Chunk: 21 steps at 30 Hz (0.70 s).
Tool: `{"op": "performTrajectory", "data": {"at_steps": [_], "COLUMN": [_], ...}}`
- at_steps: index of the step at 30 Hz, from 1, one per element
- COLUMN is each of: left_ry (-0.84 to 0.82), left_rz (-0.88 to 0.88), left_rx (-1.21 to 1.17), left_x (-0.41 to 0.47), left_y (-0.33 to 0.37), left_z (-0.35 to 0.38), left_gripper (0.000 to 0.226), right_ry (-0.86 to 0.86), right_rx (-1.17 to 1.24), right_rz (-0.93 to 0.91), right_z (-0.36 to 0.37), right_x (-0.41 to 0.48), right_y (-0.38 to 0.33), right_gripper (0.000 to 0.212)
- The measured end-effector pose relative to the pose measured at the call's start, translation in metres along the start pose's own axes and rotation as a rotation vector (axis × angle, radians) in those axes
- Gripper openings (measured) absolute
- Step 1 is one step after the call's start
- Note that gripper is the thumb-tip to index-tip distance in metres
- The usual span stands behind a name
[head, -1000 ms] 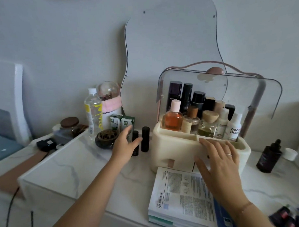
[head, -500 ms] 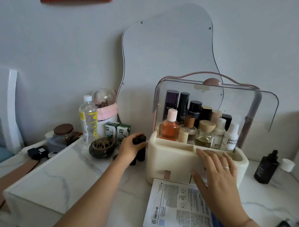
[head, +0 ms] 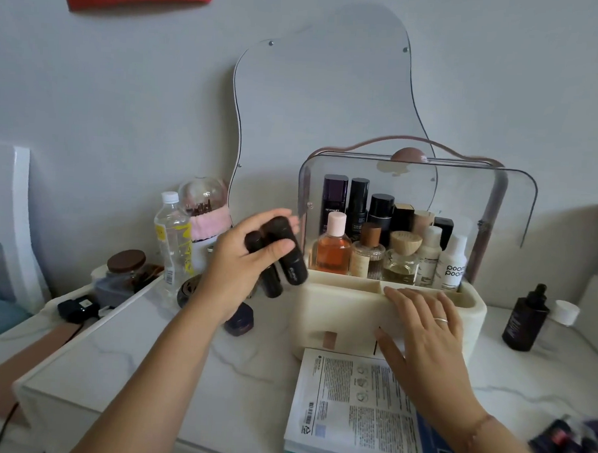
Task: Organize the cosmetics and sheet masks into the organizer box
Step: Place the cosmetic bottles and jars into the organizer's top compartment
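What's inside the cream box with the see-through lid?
The cream box holds upright bottles: an orange one with a pink cap, dark tall ones behind, white ones at right. Its front compartments look empty; the right hand hides part.

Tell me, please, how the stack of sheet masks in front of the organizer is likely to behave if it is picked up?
The sheet masks look like thin flat packets, so probably floppy and light. Loosely stacked with glossy faces, they may slide apart unless gripped together.

"REVITALIFT" on the tall purple bottle (head: 334, 202) — "poom poom" on the white bottle (head: 453, 264).
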<state>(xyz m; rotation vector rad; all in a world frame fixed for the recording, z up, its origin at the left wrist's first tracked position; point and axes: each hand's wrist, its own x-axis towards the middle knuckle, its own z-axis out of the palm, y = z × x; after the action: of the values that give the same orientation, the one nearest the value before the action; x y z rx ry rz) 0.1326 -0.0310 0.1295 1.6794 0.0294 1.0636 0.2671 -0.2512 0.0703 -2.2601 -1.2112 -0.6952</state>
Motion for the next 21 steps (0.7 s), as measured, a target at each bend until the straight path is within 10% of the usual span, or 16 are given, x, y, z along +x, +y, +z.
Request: {"op": "performTrajectory", "data": {"at_steps": [12, 21], "left_ry": [0.186, -0.257], "left_rz": [0.199, 0.168], "left_rx": [0.267, 0.225], "left_x": [-0.037, -0.001], "left_y": [0.026, 0.044], "left_z": [0.025, 0.082], "left_gripper": [0.036, 0.044], "right_ry": [-0.183, -0.151], "right_rx": [0.719, 0.775], "right_rz": [0.026, -0.11], "right_z": [-0.023, -0.035], "right_x": [0.049, 0.078], "right_y": [-0.029, -0.02], "right_gripper": [0.034, 0.029]}}
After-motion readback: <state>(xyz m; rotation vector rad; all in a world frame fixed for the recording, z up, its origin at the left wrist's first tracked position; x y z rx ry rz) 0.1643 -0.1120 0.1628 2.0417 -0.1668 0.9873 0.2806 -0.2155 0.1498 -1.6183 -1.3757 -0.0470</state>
